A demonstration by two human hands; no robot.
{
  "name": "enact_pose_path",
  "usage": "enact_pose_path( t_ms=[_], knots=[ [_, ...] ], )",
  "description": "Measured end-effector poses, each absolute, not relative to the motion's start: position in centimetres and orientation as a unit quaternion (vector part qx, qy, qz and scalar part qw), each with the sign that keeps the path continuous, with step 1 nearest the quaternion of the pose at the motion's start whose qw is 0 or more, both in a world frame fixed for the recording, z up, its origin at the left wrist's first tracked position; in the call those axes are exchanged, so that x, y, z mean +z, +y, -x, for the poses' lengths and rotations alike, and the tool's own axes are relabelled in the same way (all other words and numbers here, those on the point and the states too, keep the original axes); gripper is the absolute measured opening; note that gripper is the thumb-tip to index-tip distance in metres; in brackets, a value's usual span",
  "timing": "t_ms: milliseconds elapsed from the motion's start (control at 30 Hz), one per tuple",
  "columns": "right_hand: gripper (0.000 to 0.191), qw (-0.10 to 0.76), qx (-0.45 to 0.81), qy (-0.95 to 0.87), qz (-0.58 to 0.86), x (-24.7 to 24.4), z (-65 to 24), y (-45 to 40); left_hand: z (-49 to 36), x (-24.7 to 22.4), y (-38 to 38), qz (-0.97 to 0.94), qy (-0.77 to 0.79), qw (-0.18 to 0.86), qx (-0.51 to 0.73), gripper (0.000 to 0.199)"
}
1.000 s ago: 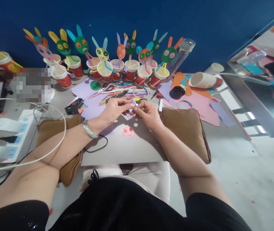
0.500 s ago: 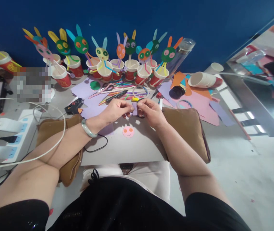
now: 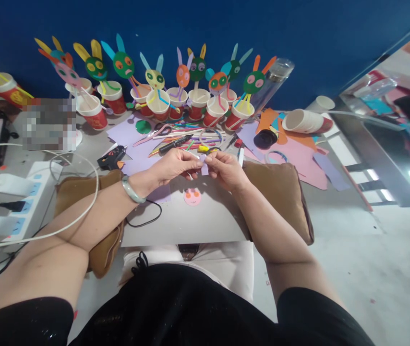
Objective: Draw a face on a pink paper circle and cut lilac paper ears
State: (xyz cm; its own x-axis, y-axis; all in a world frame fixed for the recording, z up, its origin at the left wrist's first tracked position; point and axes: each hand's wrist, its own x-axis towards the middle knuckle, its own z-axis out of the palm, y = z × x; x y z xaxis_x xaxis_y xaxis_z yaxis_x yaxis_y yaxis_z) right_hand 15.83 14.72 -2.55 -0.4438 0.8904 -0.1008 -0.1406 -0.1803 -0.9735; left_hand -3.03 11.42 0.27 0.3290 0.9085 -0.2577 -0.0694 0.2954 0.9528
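A small piece of purple paper (image 3: 204,169) is pinched between the fingertips of my left hand (image 3: 179,166) and my right hand (image 3: 227,169), which meet above the table. Both hands are closed on it, and their fingers cover part of the paper. Just below them on the table lies a pink paper face (image 3: 192,198) with orange eyes and a drawn smile. Beyond my fingertips sits a small yellow object (image 3: 202,149) beside a dark loop, partly hidden by my right hand.
Red paper cups (image 3: 93,115) with paper animal heads line the blue wall. Coloured sticks (image 3: 186,132), a black marker (image 3: 176,143), a glue gun (image 3: 112,157) and paper scraps (image 3: 309,163) cover the table's back. Brown cushions (image 3: 280,199) lie under both forearms. A power strip (image 3: 34,197) and cables are at left.
My fingertips have drawn closer together around the purple paper, and less of it shows. The pink face stays on the table, its top edge now more covered.
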Motion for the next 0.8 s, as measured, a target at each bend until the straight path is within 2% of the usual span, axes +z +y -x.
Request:
enact_pose_path(
  t_ms=[267, 633, 800],
  knots=[
    [0.054, 0.388, 0.68, -0.509, 0.358, -2.2, -15.6, 14.4, 2.8, 1.2, 11.1, -0.454, 0.474, 0.667, 0.353, 0.038],
    [0.055, 0.41, 0.618, -0.553, 0.38, -2.7, -15.6, 14.2, 2.8, 0.2, 11.4, -0.47, 0.475, 0.647, 0.366, 0.034],
    [0.052, 0.416, 0.611, -0.565, 0.366, -2.7, -15.6, 14.1, 3.0, -0.6, 11.6, -0.536, 0.469, 0.582, 0.391, 0.032]
  ],
)
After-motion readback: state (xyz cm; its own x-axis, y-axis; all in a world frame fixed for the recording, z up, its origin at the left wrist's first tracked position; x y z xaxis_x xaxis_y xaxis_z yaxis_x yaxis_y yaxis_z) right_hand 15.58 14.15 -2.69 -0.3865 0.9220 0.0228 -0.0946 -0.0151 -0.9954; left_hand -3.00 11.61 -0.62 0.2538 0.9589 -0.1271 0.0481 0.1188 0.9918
